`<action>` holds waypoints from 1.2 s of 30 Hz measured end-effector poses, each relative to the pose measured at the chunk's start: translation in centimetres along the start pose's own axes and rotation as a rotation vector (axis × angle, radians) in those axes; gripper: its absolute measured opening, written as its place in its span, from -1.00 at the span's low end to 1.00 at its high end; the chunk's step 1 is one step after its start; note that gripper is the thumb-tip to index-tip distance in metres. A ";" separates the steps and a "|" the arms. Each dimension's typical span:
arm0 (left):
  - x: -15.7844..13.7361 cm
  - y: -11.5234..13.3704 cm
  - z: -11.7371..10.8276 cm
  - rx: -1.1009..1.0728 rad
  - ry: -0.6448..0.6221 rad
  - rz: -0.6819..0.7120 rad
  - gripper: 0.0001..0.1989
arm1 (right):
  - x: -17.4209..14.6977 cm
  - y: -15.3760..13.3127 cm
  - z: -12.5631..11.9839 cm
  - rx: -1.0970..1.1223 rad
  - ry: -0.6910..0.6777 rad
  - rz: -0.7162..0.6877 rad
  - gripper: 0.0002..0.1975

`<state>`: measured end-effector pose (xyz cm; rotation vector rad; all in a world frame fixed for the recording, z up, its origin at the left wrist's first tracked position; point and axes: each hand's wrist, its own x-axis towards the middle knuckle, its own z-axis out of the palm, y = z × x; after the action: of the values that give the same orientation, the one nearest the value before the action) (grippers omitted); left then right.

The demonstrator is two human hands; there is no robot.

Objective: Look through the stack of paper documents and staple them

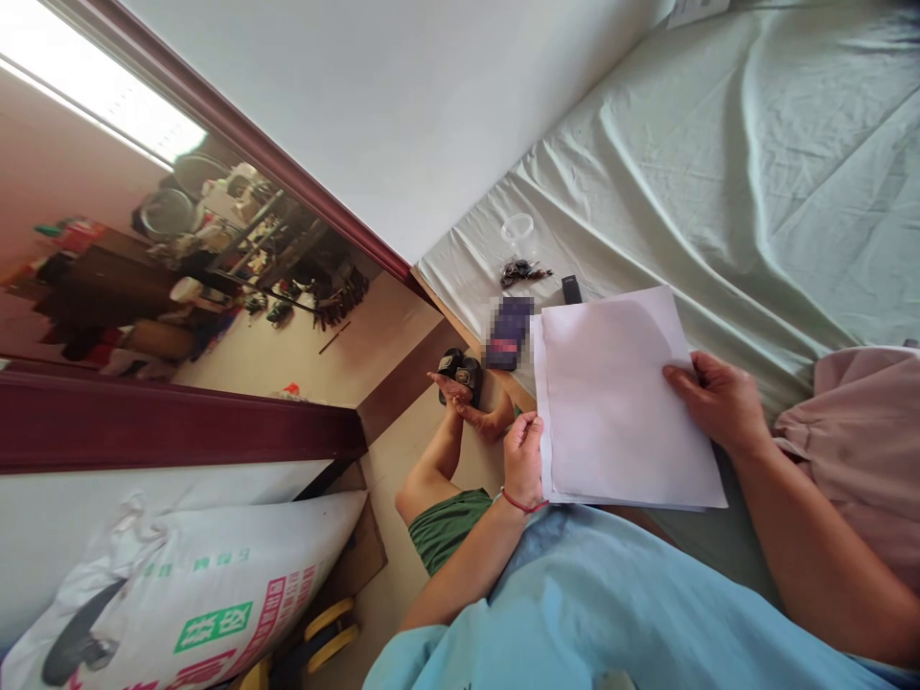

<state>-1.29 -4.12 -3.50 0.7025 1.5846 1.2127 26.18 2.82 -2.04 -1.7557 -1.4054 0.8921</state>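
A small stack of white paper sheets [618, 402] is held up between my two hands, its edges slightly out of line. My left hand [524, 460], with a red string at the wrist, pinches the left edge near the lower corner. On the opposite edge, my right hand [719, 398] grips the sheets with the thumb on top; its other fingers are partly hidden behind. Just past the paper's left edge lies a dark, blurred-out flat item [509, 333]. A small black object [570, 289] sits by the top edge.
A pale green sheet [690, 172] covers the bed. Keys [523, 273] and a clear round container [517, 228] lie near its edge. Pink cloth [855, 422] is at the right. Black slippers [460, 372] are on the floor. A large white sack [201, 585] stands lower left, by a doorway.
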 end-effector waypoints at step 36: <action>-0.8 0.5 -0.1 0.236 -0.024 0.219 -0.58 | 0.8 0.6 -0.7 0.111 0.266 0.163 -0.71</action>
<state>-1.14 -4.62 -2.73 1.0620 1.6802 1.1774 27.23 3.47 -2.21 -1.8460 -1.0365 0.7711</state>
